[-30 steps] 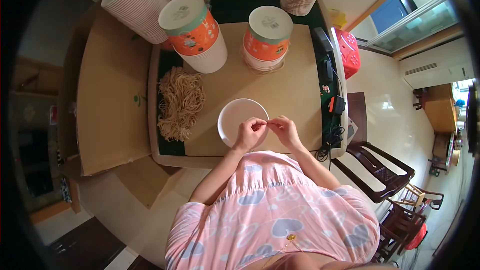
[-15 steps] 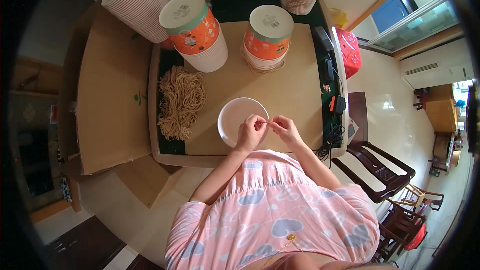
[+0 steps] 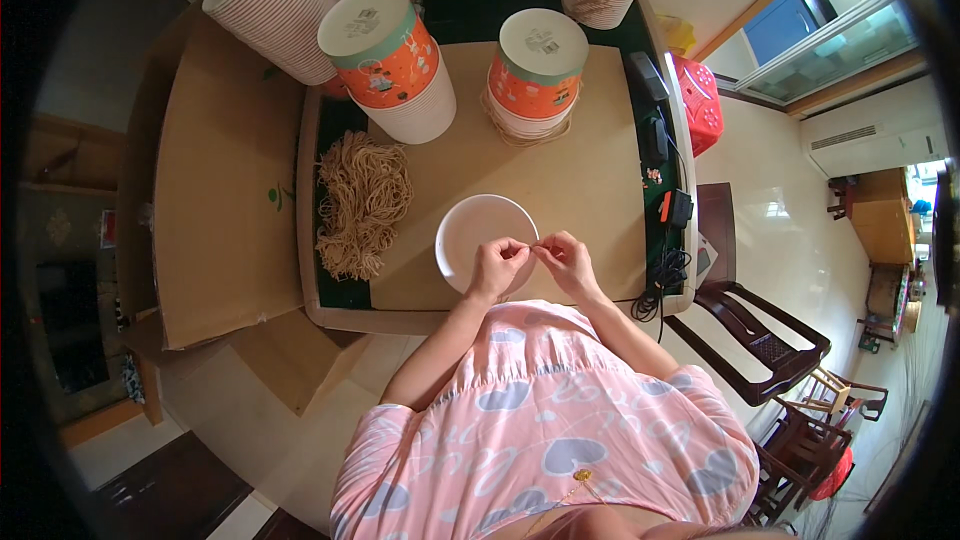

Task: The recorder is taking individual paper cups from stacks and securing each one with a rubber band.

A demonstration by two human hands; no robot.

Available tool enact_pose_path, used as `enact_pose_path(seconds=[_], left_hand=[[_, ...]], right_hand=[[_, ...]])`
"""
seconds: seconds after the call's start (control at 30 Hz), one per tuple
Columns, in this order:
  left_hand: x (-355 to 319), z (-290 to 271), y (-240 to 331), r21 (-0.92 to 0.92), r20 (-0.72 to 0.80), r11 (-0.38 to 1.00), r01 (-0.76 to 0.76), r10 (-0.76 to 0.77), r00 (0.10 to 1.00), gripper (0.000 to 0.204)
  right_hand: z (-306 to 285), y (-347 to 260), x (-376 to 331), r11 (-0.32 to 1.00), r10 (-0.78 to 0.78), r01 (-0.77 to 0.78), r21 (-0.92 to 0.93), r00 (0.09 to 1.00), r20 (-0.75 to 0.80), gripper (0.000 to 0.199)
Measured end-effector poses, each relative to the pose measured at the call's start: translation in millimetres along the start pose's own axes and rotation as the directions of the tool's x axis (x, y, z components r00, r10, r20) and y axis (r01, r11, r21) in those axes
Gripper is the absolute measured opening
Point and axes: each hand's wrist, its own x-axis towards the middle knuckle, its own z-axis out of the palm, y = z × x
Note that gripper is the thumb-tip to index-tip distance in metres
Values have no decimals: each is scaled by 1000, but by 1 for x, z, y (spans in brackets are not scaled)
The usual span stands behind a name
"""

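Close to the table's near edge stands a round white tub (image 3: pixel 470 225), its inside facing up. My left hand (image 3: pixel 498 268) is over its right part, fingertips pinched together. My right hand (image 3: pixel 566 266), also in a pinch, is just outside the right rim. The fingertips of both hands nearly meet there. Whatever thin thing they hold is too small to make out. To the left lies a tangled heap of beige cord (image 3: pixel 362 205). Beyond the tub, a stack of orange and green paper buckets (image 3: pixel 537 70) is upside down, with cord loops around its lower part.
Another upside-down bucket stack (image 3: pixel 390 65) stands at the far left of the cardboard sheet (image 3: pixel 590 190). More nested buckets (image 3: pixel 275 10) are behind it. A charger (image 3: pixel 677 208) and black cables (image 3: pixel 668 275) lie along the right edge. A large cardboard box (image 3: pixel 225 200) adjoins the table's left side.
Both hands have shifted very slightly, staying pinched close together at the tub's right rim. The tub, cord heap and bucket stacks have stayed in place.
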Motion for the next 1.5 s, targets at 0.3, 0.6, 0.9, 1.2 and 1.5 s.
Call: enact_pose_path(seconds=[0.3, 0.6, 0.9, 1.2, 1.5], left_hand=[[-2, -14, 3, 8, -26, 1000, 12, -11, 1000, 5], [-2, -20, -8, 4, -22, 1000, 21, -21, 1000, 7], [-4, -3, 15, 181, 9, 974, -134, 135, 991, 9], [-8, -7, 23, 334, -69, 935, -118, 150, 986, 5], [-9, -15, 21, 106, -33, 990, -98, 102, 994, 15]], right_hand=[[5, -28, -3, 858, -296, 281, -430, 955, 34, 12], [4, -31, -1, 816, -250, 257, -518, 964, 86, 7], [4, -28, -1, 800, -256, 253, -544, 964, 72, 7], [4, -29, -1, 792, -271, 256, -554, 961, 58, 6], [7, -42, -2, 838, -328, 332, -434, 941, 86, 15]])
